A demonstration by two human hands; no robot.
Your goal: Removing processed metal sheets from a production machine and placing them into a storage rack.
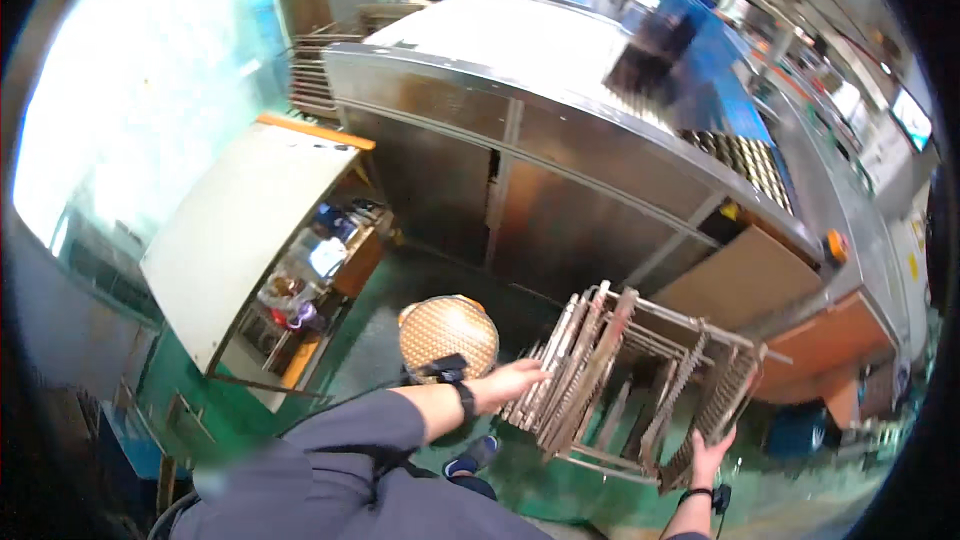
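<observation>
A metal rack (640, 456) of tubes and toothed bars stands low in front of me, right of centre. At its left side, my left hand (510, 384) lies against the tube ends with its fingers stretched out. A dark band circles that wrist. My right hand (711, 458) grips the toothed bar at the rack's near right corner, thumb and fingers on either side of it. Left of the rack, by my left forearm, is a round stool (450, 332) with a dimpled tan top. My shoe (471, 457) shows below it.
A long steel machine (420, 165) with a white top runs across behind the rack. Rows of small pieces (745, 165) lie at its right end, near a blurred person in blue (700, 50). A white-topped cabinet (240, 230) with cluttered shelves stands at left. Brown board (745, 280) leans behind the rack.
</observation>
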